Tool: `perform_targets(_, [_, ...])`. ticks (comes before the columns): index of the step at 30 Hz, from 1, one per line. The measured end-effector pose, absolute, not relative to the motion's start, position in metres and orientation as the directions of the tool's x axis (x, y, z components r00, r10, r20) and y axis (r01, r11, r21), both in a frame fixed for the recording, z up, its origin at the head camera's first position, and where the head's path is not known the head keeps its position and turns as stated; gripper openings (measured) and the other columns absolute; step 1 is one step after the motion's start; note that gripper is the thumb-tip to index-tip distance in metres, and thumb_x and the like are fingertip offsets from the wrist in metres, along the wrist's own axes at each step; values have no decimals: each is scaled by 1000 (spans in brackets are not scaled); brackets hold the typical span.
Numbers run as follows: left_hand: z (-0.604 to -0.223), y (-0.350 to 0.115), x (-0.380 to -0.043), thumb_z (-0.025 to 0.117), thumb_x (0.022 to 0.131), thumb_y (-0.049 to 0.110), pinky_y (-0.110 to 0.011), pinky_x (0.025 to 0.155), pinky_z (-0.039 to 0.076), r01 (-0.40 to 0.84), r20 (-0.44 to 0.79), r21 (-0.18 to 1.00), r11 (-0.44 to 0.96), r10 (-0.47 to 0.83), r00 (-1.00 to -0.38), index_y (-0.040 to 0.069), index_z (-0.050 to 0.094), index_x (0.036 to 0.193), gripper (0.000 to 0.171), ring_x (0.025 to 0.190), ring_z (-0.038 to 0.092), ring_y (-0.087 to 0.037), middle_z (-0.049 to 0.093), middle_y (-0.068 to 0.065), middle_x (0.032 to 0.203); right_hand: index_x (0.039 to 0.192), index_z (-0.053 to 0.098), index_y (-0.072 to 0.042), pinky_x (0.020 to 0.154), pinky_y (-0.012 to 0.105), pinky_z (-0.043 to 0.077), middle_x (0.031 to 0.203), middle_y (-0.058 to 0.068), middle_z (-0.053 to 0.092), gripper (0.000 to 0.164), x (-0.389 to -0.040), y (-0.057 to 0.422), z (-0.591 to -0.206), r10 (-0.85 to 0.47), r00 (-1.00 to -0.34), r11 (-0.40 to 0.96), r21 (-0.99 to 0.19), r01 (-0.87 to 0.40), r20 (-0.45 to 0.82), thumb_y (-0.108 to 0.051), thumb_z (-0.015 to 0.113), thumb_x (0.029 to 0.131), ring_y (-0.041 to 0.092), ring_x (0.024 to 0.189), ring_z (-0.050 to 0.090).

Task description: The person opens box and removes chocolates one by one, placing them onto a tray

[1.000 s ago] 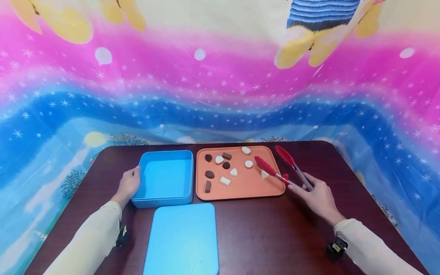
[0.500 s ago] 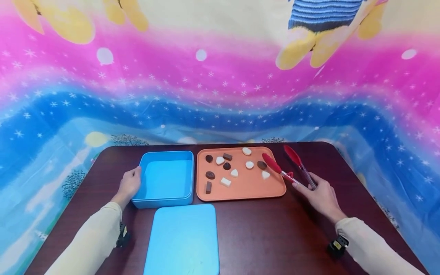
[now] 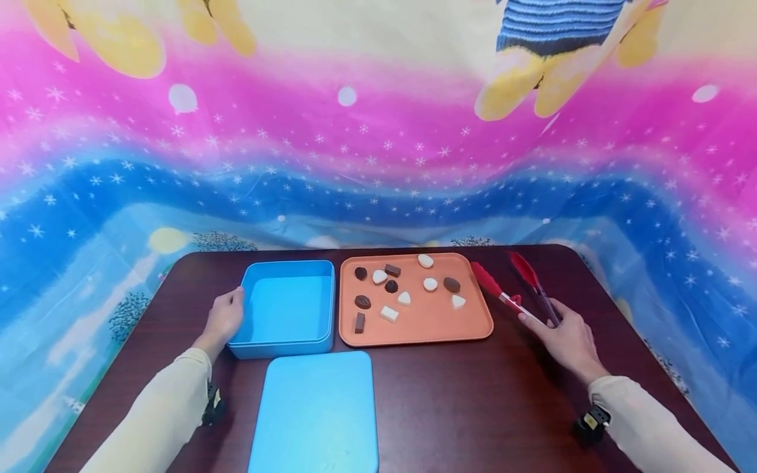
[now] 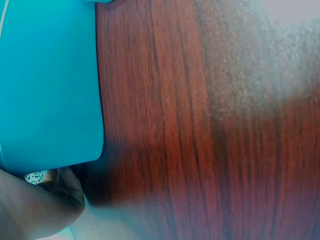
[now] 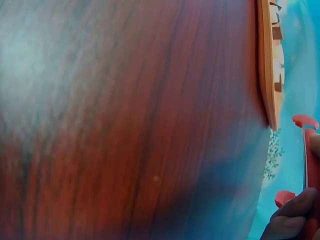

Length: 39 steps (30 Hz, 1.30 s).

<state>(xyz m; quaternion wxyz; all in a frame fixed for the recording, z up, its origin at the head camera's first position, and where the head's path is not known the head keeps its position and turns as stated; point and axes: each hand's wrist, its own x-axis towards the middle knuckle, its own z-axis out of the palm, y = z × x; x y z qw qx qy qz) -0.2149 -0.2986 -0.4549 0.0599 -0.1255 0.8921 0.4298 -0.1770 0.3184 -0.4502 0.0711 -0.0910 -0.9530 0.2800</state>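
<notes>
In the head view my left hand (image 3: 223, 320) grips the left wall of an open light-blue box (image 3: 286, 302); in the left wrist view its fingers (image 4: 70, 182) are bent close to the box's side (image 4: 50, 90). My right hand (image 3: 569, 336) holds metal tongs with red tips (image 3: 487, 280). Their two arms are spread, with nothing between the tips, beside the right edge of an orange tray (image 3: 426, 328). On that tray lie several chocolate-like pieces: dark ones such as an oval (image 3: 452, 284), brown bars (image 3: 359, 322), and white ones such as a round piece (image 3: 430, 284).
A flat light-blue lid (image 3: 316, 414) lies on the dark wooden table (image 3: 473, 407), in front of the box. The tray stands close against the box's right side. Behind the table hangs a colourful printed cloth (image 3: 378, 157).
My right hand has drawn the spread tongs rightward, from over the tray to beyond its right edge, uncovering the dark oval piece and the white one near it. My left hand stays at the box.
</notes>
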Motion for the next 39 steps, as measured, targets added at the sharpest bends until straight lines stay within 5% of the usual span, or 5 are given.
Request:
perform_targets(4, [-454,-298,-216,10,109,47,-57,101,41,-268,-210,755,599,-167,-963,-8,45,142,72,120,47,-44,49,-34,121,139,53,-6,57,30,34,73,3,50,77,-179,326,-450,225,-973,825,-541,161,53,-64,65,90,19,66,46])
perform_targets(9, [-453,-298,-219,12,109,47,-40,77,37,-263,-189,745,613,-183,-965,1,48,96,59,83,45,-26,35,-7,79,141,52,-4,58,31,35,73,4,51,80,-181,334,-449,229,-973,822,-540,180,24,-65,63,90,21,69,47])
perform_targets(12, [-452,-298,-220,12,109,47,-39,76,38,-255,-183,744,617,-180,-967,-3,51,103,63,84,46,-27,38,-7,79,143,50,-3,58,31,35,73,4,51,83,-181,337,-450,230,-973,819,-540,194,-2,-67,62,90,21,70,48])
perform_targets(19, [-449,-302,-219,9,109,49,-60,106,38,-285,-234,741,608,-164,-958,-5,31,154,74,134,40,-48,49,-34,131,145,47,-3,57,31,36,73,6,52,86,-182,343,-453,210,-977,821,-539,189,-23,-68,59,91,19,65,48])
perform_targets(39, [-454,-301,-216,6,108,50,-67,118,22,-310,-278,737,601,-148,-949,-4,14,159,75,149,21,-53,19,-33,162,143,46,11,56,32,37,75,9,57,100,-178,350,-451,142,-984,892,-417,175,-109,-71,60,89,22,65,49])
